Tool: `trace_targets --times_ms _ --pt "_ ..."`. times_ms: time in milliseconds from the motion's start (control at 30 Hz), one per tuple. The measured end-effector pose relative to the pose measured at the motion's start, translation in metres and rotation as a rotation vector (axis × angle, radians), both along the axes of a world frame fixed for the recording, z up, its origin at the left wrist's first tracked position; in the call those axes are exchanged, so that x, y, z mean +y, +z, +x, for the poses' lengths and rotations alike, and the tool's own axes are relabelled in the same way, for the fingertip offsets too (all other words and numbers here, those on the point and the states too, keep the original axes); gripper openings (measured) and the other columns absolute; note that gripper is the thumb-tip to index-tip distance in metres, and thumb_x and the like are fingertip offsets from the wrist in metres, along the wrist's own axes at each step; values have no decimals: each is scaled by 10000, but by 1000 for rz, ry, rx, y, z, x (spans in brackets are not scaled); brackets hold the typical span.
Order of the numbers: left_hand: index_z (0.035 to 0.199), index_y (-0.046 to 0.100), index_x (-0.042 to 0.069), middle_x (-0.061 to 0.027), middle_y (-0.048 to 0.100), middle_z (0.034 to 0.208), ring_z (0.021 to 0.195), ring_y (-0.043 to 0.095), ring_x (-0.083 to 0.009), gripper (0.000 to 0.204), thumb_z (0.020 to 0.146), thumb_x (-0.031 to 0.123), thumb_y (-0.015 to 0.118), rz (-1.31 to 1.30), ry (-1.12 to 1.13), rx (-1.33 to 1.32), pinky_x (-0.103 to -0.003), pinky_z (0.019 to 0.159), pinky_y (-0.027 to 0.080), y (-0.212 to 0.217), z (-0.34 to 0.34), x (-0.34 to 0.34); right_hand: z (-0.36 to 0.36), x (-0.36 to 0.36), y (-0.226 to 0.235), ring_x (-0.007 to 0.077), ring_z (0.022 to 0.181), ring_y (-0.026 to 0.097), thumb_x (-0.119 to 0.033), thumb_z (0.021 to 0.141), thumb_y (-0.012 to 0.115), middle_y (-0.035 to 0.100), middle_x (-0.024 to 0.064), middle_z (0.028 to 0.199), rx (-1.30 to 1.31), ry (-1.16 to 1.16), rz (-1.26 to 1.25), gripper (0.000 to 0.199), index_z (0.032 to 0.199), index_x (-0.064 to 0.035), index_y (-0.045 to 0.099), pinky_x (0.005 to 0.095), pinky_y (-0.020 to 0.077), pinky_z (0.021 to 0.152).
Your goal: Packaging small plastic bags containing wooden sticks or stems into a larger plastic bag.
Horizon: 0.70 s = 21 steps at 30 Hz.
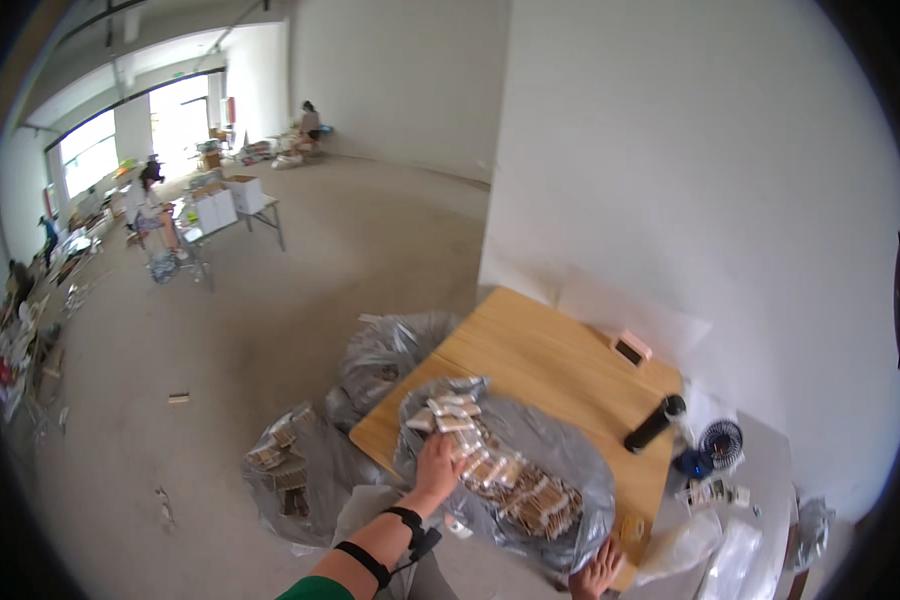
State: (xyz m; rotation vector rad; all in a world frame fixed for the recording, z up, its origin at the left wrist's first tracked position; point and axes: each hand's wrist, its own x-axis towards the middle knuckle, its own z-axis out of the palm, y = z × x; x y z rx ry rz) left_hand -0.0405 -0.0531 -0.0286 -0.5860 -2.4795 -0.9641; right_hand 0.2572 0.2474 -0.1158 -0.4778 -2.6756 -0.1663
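Observation:
A grey plastic bag (580,450) lies opened out on the wooden table in front of me. Inside it are small clear-wrapped packets (457,424) on the left and a heap of thin brown sticks (545,505) on the right. My left hand (438,470) rests on the packets at the bag's left side, fingers apart; its fingertips are partly hidden among them. At the table's near right edge, my right hand (597,573) lies beside the bag's rim with its fingers spread. I see nothing held in it.
On the wooden table (530,340) are a pink-framed device (631,348) and a black bottle (655,424). A small fan (720,442) stands on the grey side table. More grey bags (310,470) sit on the floor at left. Far off, people work near a table with white boxes (215,210).

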Motion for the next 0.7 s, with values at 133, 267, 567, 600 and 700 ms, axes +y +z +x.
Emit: trace_targets --times_ms 133,267,567,600,700 --pt "1122 464 -8 -252 472 1182 1104 448 -433 504 711 173 692 -16 27 45 -482 938 383 -5 0 1 -3 4 -3 346 1303 318 -194 721 521 389 147 1402 -35 -32 -27 514 1227 -108 502 567 190 1052" --pt "1159 450 20 -230 441 1238 1168 412 -409 494 745 185 662 -51 59 -25 -471 949 375 -7 -1 7 -3 17 -23 344 1291 361 -212 803 437 428 134 1381 88 13 -74 312 1062 -81 550 551 202 1060" --pt "1164 430 44 -212 448 1225 1176 407 -403 480 772 219 643 -55 64 -73 -472 952 378 -6 -1 8 1 28 -45 299 1358 250 -282 912 311 319 81 1459 27 -33 -177 437 1292 -104 434 533 113 1098" --pt "1160 433 44 -209 455 1213 1161 418 -406 470 775 221 637 -54 47 -154 -471 931 395 -3 -2 6 1 27 -48 301 1361 239 -286 916 304 296 82 1470 -73 -75 -88 452 1324 -115 400 531 97 1103" --pt "1159 440 32 -214 485 1168 1113 448 -413 439 790 205 603 -75 9 -249 -472 864 436 -12 -13 4 12 27 -42 323 1349 251 -309 917 306 296 117 1462 -423 -179 66 449 1312 -120 404 542 113 1100"
